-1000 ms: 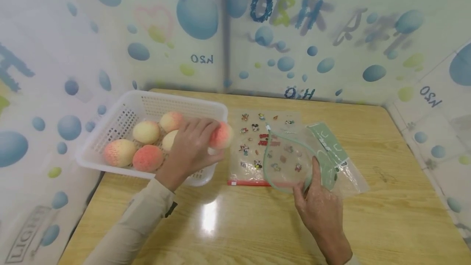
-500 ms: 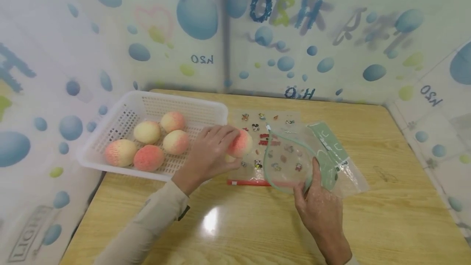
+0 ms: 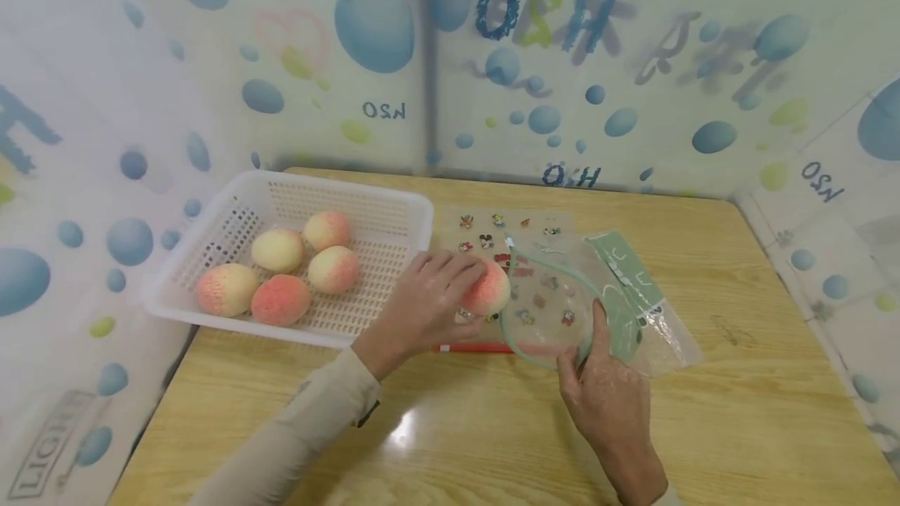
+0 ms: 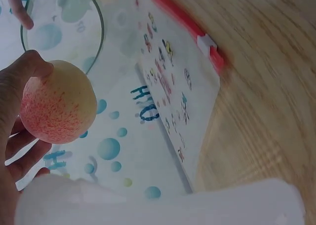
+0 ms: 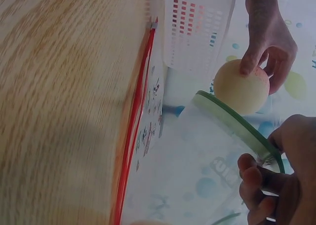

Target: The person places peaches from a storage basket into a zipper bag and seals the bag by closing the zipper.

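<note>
My left hand (image 3: pixel 422 307) grips a pink-and-yellow peach (image 3: pixel 492 289) above the table, just left of the mouth of a clear zip bag (image 5: pixel 237 117) with a green rim. The left wrist view shows thumb and fingers around the peach (image 4: pixel 59 104). Held by my right hand (image 3: pixel 612 400), the bag's rim stands apart as a wide loop. In the right wrist view the right thumb and fingers (image 5: pixel 254 180) pinch its edge. The peach appears outside the loop; whether it touches the rim I cannot tell.
At left a white perforated basket (image 3: pixel 169 291) bears several more peaches (image 3: pixel 281 301). A clear bag with cartoon prints and a red zip strip (image 3: pixel 478 348) lies flat on the wooden table (image 3: pixel 492 443), partly beneath the green-rimmed bag. Patterned walls (image 3: pixel 506 147) stand behind and beside.
My left hand has carried the peach rightward from the basket's right side toward the green-rimmed bag. The right hand and the bag have stayed in nearly the same place.
</note>
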A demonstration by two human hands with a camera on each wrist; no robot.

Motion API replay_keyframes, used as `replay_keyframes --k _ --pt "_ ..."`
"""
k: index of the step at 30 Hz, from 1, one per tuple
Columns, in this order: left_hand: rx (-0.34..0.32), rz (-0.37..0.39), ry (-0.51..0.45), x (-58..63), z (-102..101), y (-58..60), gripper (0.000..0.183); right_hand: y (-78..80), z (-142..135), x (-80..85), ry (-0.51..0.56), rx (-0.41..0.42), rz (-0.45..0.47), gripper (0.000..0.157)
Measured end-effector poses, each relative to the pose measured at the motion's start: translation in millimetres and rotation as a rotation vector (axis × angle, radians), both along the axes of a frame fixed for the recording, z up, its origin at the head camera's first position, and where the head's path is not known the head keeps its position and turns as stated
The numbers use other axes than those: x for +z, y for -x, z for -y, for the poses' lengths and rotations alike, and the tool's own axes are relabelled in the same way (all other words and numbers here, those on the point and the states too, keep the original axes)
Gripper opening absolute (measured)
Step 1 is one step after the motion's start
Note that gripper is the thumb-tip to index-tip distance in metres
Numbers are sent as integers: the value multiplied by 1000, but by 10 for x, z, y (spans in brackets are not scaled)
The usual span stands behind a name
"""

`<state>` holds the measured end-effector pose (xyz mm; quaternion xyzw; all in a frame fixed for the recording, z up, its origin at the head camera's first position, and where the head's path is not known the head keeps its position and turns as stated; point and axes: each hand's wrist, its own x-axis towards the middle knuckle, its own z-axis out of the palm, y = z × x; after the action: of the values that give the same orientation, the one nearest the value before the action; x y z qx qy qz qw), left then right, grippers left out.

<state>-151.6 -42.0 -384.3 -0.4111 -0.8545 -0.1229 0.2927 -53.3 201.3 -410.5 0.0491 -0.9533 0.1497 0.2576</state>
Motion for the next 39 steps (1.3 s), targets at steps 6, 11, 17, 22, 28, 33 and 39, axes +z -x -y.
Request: replay_keyframes --k 6,11,17,22,28,33,39 --pt "-54 3 -8 -47 -113 -38 61 9 12 -14 28 -14 53 77" --pt "-81 1 26 -99 -243 -60 64 8 8 -30 26 -20 59 77" --pt "-121 18 106 -175 -387 -56 64 12 5 -49 7 4 10 79" --pt "-200 -8 104 -227 -505 -62 45 16 0 -55 -8 27 6 79" --pt "-264 -99 25 -146 -544 -70 26 25 -27 -55 -15 47 -20 68" --pt "-251 -121 13 -82 -458 -72 24 36 -54 -38 -2 10 -73 67" --pt "-236 -98 -26 -66 -374 -88 22 34 -83 1 10 -16 -81 69"
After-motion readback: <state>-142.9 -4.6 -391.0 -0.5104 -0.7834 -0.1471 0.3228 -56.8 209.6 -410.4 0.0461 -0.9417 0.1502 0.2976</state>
